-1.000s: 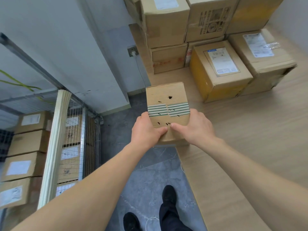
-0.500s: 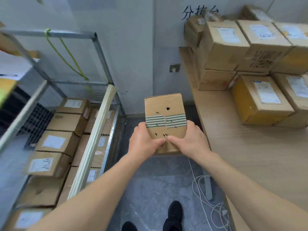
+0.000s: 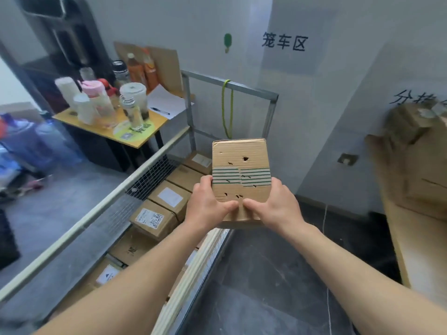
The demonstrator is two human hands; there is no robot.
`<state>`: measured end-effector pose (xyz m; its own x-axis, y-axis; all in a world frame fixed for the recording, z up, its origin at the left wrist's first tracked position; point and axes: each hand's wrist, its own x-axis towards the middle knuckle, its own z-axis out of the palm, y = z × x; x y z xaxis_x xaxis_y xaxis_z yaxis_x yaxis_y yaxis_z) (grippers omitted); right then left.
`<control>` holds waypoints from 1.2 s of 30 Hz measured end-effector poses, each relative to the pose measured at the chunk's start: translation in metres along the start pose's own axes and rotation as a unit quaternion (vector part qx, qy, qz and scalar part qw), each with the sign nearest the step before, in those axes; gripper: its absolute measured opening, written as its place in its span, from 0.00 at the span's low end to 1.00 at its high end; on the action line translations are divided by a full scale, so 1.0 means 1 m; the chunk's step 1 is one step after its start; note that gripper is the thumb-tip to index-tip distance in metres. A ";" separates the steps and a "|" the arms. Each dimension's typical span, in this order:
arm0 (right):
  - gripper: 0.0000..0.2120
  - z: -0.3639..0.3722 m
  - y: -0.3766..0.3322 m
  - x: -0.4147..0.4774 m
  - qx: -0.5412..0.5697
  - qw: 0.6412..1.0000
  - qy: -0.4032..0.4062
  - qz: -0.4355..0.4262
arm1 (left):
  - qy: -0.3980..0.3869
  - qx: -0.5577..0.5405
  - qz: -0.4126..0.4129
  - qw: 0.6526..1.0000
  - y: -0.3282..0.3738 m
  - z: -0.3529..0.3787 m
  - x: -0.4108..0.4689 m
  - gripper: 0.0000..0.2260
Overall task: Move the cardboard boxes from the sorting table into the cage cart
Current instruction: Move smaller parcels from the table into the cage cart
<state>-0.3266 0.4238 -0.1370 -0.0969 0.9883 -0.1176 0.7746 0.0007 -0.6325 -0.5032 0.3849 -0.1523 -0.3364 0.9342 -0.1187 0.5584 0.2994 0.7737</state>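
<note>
Fingers [image 3: 205, 183] of the left hand [image 3: 208, 204] are clamped on the left side of a small cardboard box [image 3: 242, 175], thumb pressed across its top face. The right hand [image 3: 278, 206] grips the opposite side likewise, its thumb meeting the left thumb near the box's near edge. Box condition: several punctures in the top face and a band of green-striped tape across the middle. It is held in the air at the centre of the frame, above the near rail of the cage cart [image 3: 229, 84].

Cart contents, lower left of centre: labelled cartons [image 3: 169, 198] stacked in rows behind the wire mesh side. A green cord [image 3: 226, 110] hangs from the cart's top bar.

Upper left of the frame: a yellow tabletop [image 3: 101, 131] carrying cups, bottles, paper and a pen. Right edge of the frame: the sorting table [image 3: 420, 243] with more boxes [image 3: 411, 131], blurred. Black characters are printed on the wall, upper right. Floor is dark grey.
</note>
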 end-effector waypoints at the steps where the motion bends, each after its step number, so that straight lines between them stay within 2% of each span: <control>1: 0.28 0.008 -0.013 0.005 0.003 1.000 -0.004 -0.019 | 0.010 -0.010 -0.007 1.000 -0.008 -0.012 0.003 0.40; 5: 0.27 0.038 -0.055 0.030 0.007 0.997 -0.030 -0.077 | 0.033 -0.079 -0.055 0.995 -0.035 -0.053 0.012 0.47; 12: 0.28 0.094 -0.117 0.079 -0.010 0.981 -0.111 -0.161 | 0.119 -0.123 -0.121 0.978 -0.077 -0.095 0.032 0.42; 17: 0.31 0.136 -0.150 0.106 -0.017 0.956 -0.179 -0.230 | 0.191 -0.169 -0.188 0.948 -0.101 -0.109 0.040 0.40; 22: 0.34 0.171 -0.169 0.117 -0.017 0.926 -0.246 -0.286 | 0.240 -0.242 -0.252 0.906 -0.128 -0.107 0.033 0.47; 24: 0.34 0.183 -0.172 0.118 -0.011 0.917 -0.273 -0.292 | 0.253 -0.273 -0.262 0.891 -0.138 -0.106 0.029 0.48; 28: 0.31 0.207 -0.169 0.115 0.007 0.906 -0.313 -0.285 | 0.258 -0.341 -0.266 0.864 -0.166 -0.101 0.024 0.41; 36: 0.30 0.261 -0.149 0.110 -0.016 0.905 -0.320 -0.280 | 0.237 -0.412 -0.278 0.835 -0.233 -0.076 0.018 0.40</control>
<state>-0.6157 0.4925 -0.2550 -0.8138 0.5414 -0.2115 0.5093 0.4889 -0.7082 -0.6965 0.3172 -0.2875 -0.7415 0.4555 -0.4927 -0.4285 0.2437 0.8701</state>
